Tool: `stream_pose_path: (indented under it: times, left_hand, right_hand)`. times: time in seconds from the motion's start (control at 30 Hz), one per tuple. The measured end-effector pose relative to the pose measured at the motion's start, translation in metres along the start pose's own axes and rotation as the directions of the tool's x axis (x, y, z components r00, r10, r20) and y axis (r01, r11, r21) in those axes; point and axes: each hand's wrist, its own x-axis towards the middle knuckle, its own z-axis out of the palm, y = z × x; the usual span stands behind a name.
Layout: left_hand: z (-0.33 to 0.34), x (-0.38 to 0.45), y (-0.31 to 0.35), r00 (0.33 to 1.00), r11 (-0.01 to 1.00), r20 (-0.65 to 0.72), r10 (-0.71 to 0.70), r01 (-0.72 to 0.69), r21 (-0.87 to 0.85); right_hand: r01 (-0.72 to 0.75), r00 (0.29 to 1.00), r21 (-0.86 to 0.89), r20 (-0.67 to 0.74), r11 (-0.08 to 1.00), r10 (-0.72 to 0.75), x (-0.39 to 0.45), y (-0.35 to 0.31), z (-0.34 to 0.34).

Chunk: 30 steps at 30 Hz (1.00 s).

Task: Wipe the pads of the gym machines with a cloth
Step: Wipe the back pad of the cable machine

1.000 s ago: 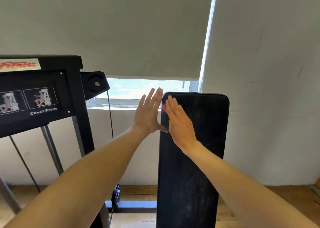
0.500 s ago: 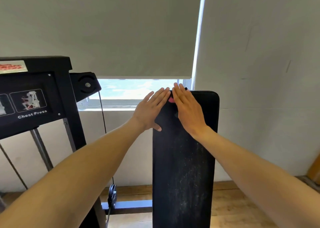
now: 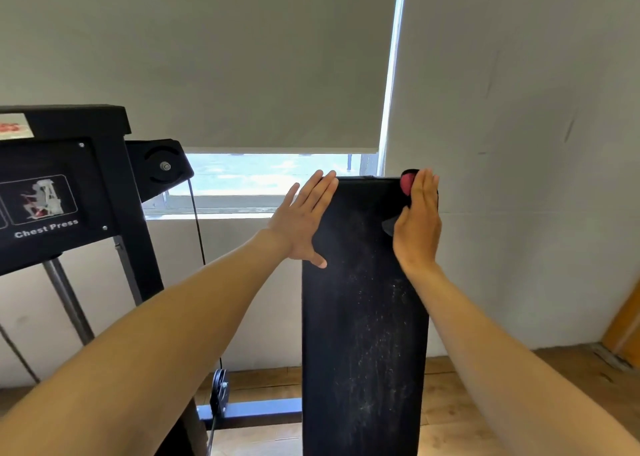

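A tall black back pad [image 3: 363, 317] stands upright in front of me, its surface dull with pale streaks. My right hand [image 3: 417, 223] lies flat near the pad's top right corner, straight fingers pressing a cloth [image 3: 407, 181] against it. Only a red bit and a dark fold of the cloth show beside the hand. My left hand [image 3: 304, 220] rests flat and open on the pad's upper left edge, thumb spread over the front.
A black chest press machine frame [image 3: 62, 185] with a pulley [image 3: 162, 166] and cable stands at the left. Behind the pad are a window with a grey roller blind [image 3: 242, 57], a white wall and a wooden floor [image 3: 519, 386].
My right hand has slid with the cloth from the pad's top left corner across to its top right corner. My left hand stayed on the left edge.
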Motion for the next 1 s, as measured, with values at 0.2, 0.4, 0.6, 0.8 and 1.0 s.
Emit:
stream_pose_path:
  times: [0.2,0.4,0.6,0.8,1.0]
  left_hand:
    - [0.005,0.000,0.000,1.000,0.999,-0.029,-0.005,0.004,-0.036]
    - [0.006,0.000,-0.002,0.998,0.998,-0.068,0.019,-0.022,-0.055]
    - [0.003,-0.003,-0.002,0.997,0.999,-0.074,0.025,-0.029,-0.046]
    - [-0.004,-0.021,-0.014,0.987,0.995,-0.159,-0.026,0.010,-0.101]
    - [-0.003,-0.023,-0.015,0.983,0.994,-0.175,-0.060,0.043,-0.099]
  right_hand:
    - [-0.089,0.995,0.061,-0.038,0.994,0.092,-0.017,-0.031,0.039]
    - [0.245,0.966,0.077,0.070,0.966,-0.251,-0.051,-0.052,0.066]
    - [0.452,0.880,-0.004,0.163,0.892,-0.445,-0.052,-0.039,0.056]
    - [0.571,0.793,-0.027,0.277,0.821,-0.542,-0.054,-0.050,0.058]
    - [0.634,0.762,-0.211,0.336,0.744,-0.554,-0.053,-0.046,0.063]
